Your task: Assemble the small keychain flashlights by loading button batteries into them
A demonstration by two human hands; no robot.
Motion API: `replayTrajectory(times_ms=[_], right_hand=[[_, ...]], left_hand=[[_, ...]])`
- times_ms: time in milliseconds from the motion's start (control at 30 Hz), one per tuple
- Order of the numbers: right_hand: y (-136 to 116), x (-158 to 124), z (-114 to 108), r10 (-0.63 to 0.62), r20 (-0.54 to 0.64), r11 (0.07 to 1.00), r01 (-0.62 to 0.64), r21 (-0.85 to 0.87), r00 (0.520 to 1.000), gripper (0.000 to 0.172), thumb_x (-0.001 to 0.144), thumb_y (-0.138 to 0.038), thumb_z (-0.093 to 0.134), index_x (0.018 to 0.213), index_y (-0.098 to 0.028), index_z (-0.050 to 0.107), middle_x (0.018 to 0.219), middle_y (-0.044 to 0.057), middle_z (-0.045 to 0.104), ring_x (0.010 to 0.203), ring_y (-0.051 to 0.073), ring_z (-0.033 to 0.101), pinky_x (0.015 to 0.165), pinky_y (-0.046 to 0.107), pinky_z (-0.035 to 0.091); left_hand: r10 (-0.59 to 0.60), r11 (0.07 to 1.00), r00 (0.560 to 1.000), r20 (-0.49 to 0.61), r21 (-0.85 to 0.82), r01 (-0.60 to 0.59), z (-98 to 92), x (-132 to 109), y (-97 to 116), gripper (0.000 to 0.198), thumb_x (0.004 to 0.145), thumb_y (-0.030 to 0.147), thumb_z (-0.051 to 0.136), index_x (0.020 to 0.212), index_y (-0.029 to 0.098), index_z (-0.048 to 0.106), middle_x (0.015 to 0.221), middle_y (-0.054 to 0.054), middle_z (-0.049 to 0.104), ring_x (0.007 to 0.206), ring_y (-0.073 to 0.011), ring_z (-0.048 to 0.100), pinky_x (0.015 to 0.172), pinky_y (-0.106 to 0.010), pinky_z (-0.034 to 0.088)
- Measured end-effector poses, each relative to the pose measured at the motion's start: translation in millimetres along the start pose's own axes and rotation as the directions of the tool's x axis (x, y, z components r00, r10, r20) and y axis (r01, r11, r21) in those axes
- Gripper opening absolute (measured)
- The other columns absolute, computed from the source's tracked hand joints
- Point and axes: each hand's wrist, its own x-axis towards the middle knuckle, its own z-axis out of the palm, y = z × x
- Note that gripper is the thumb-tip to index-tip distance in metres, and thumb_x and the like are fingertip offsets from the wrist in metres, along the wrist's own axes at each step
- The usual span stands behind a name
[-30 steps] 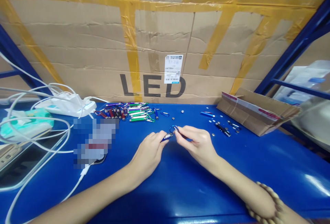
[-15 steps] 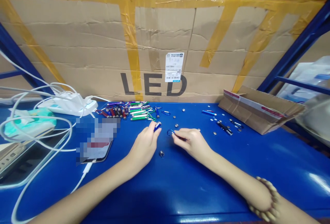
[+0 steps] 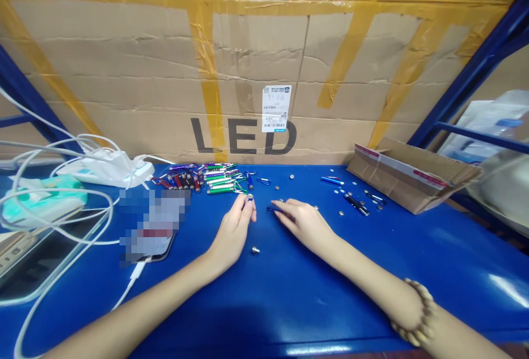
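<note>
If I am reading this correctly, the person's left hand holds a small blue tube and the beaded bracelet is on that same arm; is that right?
Not quite: the beaded bracelet is on the right arm, as the head view shows. The left hand does hold a small blue tube.

Blue tabletop — glossy | left: phone, power strip | back: coloured tubes | centre: metal cap | right: open carton

Blue tube, silver-ended, mostly hidden in left hand. Blue clip at right hand fingertips. Silver cap loose on tabletop.
</note>
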Motion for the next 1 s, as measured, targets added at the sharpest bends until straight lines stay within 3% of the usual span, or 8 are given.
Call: replayTrajectory(times_ms=[67, 133, 233, 333, 533, 700, 867, 1000], right_hand=[[-5.0, -2.3, -5.0, -0.036, -0.066, 0.999, 0.036, 0.005, 0.997, 0.032, 0.086, -0.031, 0.051, 0.114, -0.019, 0.06, 0.104, 0.01, 0.061, 0.093, 0.021, 0.06, 0.072, 0.028, 0.049], [-12.5, -5.3, -8.7, -0.144, -0.081, 0.985, 0.151, 0.088, 0.986, 0.034, 0.08, -0.04, 0.058, 0.109, -0.022, 0.063, 0.106, 0.007, 0.061, 0.095, 0.019, 0.059, 0.077, 0.027, 0.048], [-24.5, -10.0, -8.1, -0.258, 0.015, 0.933, 0.244, 0.266, 0.966, 0.038, 0.072, -0.048, 0.064, 0.102, -0.025, 0.067, 0.097, 0.001, 0.064, 0.086, 0.014, 0.061, 0.074, 0.021, 0.047], [-30.9, -12.8, -0.8, -0.286, 0.11, 0.907, 0.232, 0.35, 0.952, 0.028, 0.076, -0.041, 0.062, 0.098, -0.023, 0.069, 0.092, 0.0, 0.066, 0.084, 0.012, 0.062, 0.071, 0.018, 0.046], [-29.2, -10.8, 9.8, -0.203, 0.089, 0.907, 0.153, 0.392, 0.975, 0.016, 0.079, -0.028, 0.062, 0.09, -0.019, 0.068, 0.09, 0.003, 0.068, 0.082, 0.014, 0.062, 0.073, 0.023, 0.047], [-27.7, -6.4, 3.1, -0.073, 0.063, 0.869, 0.033, 0.494, 0.995, 0.015, 0.082, -0.024, 0.056, 0.09, -0.015, 0.066, 0.075, 0.002, 0.068, 0.063, 0.012, 0.061, 0.06, 0.021, 0.047], [-19.7, -1.7, -3.7, 0.025, -0.126, 0.873, 0.04, 0.486, 0.992, 0.024, 0.09, -0.02, 0.043, 0.091, -0.016, 0.066, 0.079, 0.004, 0.067, 0.072, 0.013, 0.062, 0.071, 0.024, 0.046], [-13.9, 0.8, -0.6, 0.042, -0.109, 0.878, 0.015, 0.478, 0.993, 0.022, 0.089, -0.02, 0.045, 0.088, -0.016, 0.067, 0.079, 0.004, 0.067, 0.073, 0.014, 0.062, 0.071, 0.024, 0.047]], left_hand=[[0.048, 0.999, 0.998, 0.028, -0.004, -0.048, 1.6, -2.3, 1.3, 0.023, 0.093, 0.033, 0.028, 0.079, 0.021, 0.042, 0.073, 0.002, 0.046, 0.066, -0.0131, 0.043, 0.064, -0.025, 0.034], [0.085, 0.996, 0.996, 0.026, -0.007, -0.085, 2.1, -3.5, 2.7, 0.02, 0.092, 0.031, 0.029, 0.082, 0.021, 0.043, 0.075, 0.002, 0.047, 0.067, -0.013, 0.044, 0.065, -0.025, 0.034], [0.117, 0.993, 0.993, -0.008, -0.011, -0.117, 1.3, -3.3, 3.0, 0.017, 0.092, 0.029, 0.029, 0.084, 0.021, 0.043, 0.076, 0.002, 0.047, 0.069, -0.0131, 0.045, 0.065, -0.025, 0.035], [0.133, 0.991, 0.991, -0.034, -0.006, -0.133, 0.3, -2.6, 2.6, 0.017, 0.092, 0.028, 0.03, 0.086, 0.021, 0.044, 0.077, 0.001, 0.047, 0.07, -0.0133, 0.046, 0.065, -0.024, 0.036], [0.122, 0.992, 0.992, -0.009, 0.041, -0.122, 0.4, -3.4, 4.4, 0.018, 0.092, 0.028, 0.031, 0.088, 0.021, 0.046, 0.078, 0.0, 0.05, 0.072, -0.0142, 0.049, 0.064, -0.024, 0.038], [0.118, 0.992, 0.993, -0.021, 0.055, -0.116, -0.9, -3.4, 7.0, 0.018, 0.092, 0.029, 0.031, 0.087, 0.02, 0.047, 0.077, 0.0, 0.05, 0.072, -0.0138, 0.048, 0.064, -0.023, 0.038], [0.095, 0.992, 0.995, 0.01, 0.083, -0.096, -1.0, -3.0, 9.0, 0.019, 0.091, 0.028, 0.032, 0.084, 0.02, 0.048, 0.069, 0.003, 0.046, 0.065, -0.0119, 0.046, 0.063, -0.022, 0.036], [0.039, 0.989, 0.996, 0.076, 0.136, -0.05, 1.6, -2.8, 8.4, 0.021, 0.09, 0.03, 0.033, 0.081, 0.019, 0.048, 0.064, 0.004, 0.045, 0.06, -0.0119, 0.046, 0.06, -0.021, 0.036]])
